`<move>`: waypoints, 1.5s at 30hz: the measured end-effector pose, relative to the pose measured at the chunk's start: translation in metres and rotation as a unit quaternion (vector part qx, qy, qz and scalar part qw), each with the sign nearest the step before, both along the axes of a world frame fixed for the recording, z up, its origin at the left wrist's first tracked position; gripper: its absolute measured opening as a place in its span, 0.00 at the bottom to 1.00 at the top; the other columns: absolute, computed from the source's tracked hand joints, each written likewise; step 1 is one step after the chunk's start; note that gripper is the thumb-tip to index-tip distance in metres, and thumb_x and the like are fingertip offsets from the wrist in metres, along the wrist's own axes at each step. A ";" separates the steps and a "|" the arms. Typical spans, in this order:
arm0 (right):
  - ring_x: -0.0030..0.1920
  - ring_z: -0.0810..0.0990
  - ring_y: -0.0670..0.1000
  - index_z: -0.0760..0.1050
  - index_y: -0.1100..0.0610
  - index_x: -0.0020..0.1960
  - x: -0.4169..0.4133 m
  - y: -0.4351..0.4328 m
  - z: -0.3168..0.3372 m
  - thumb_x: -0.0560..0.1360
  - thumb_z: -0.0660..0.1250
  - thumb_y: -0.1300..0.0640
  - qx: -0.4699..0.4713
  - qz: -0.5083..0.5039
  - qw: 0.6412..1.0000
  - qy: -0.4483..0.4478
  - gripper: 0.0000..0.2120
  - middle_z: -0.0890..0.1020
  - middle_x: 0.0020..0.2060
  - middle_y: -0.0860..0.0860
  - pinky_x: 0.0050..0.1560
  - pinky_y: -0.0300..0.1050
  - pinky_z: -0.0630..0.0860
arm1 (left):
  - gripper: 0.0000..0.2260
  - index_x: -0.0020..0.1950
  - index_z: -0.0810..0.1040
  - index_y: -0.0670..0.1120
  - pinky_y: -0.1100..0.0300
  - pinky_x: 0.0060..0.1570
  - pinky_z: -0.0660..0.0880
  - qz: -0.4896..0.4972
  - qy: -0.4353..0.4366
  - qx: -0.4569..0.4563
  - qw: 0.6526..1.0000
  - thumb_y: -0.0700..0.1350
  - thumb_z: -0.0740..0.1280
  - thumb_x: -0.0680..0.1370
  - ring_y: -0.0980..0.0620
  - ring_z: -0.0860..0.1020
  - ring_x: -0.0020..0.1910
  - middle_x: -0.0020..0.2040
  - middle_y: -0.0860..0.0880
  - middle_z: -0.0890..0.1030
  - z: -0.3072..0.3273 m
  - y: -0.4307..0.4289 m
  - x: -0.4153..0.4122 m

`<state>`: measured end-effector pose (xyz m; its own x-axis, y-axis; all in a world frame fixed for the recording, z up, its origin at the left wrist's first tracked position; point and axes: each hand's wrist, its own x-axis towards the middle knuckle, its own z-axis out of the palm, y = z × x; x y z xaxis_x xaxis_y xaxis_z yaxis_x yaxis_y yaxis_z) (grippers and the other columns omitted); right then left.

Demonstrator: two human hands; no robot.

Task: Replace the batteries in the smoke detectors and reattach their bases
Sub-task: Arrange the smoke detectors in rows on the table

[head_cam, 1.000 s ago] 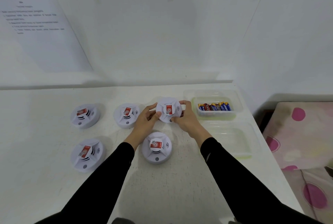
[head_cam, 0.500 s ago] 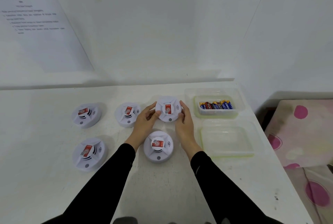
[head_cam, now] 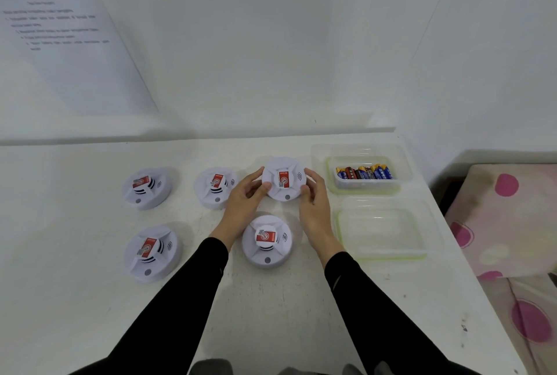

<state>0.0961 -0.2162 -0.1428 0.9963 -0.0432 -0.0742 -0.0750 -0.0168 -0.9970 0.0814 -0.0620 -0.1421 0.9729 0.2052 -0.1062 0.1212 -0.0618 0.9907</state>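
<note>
Several white round smoke detectors with red labels lie on the white table [head_cam: 90,314]. My left hand [head_cam: 244,202] and my right hand [head_cam: 313,202] hold the back right detector [head_cam: 283,178] by its rim from both sides, fingertips curled on its edge. Another detector [head_cam: 266,240] lies just in front, between my wrists. A third one [head_cam: 215,186] sits left of my left hand, and two more [head_cam: 146,187] [head_cam: 152,251] lie further left. A clear box [head_cam: 366,186] at the back right holds several blue and red batteries [head_cam: 364,172].
An empty clear container with a green rim [head_cam: 382,231] stands right of my right hand, in front of the battery box. The table's right edge runs along a cloth with pink dots [head_cam: 506,217]. A printed sheet [head_cam: 60,43] hangs on the wall at the left.
My right hand has slid back from behind the detector to its right side. The detector between my hands has settled a little to the left and lower; the others have not moved.
</note>
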 end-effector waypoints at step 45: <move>0.64 0.73 0.43 0.69 0.52 0.68 -0.003 -0.003 -0.002 0.82 0.54 0.65 -0.011 -0.003 0.999 -0.045 0.18 0.75 0.64 0.46 0.64 0.36 0.72 | 0.20 0.71 0.74 0.50 0.58 0.64 0.75 -0.005 0.006 0.017 1.000 0.47 0.70 0.79 0.58 0.80 0.60 0.59 0.50 0.83 -0.004 0.002 0.001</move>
<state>0.0928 -0.2193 -0.1448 0.9986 -0.0501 0.0174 0.0155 -0.0384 -0.9991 0.0822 -0.0601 -0.1458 0.9738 0.1986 -0.1104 0.1316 -0.0967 0.9866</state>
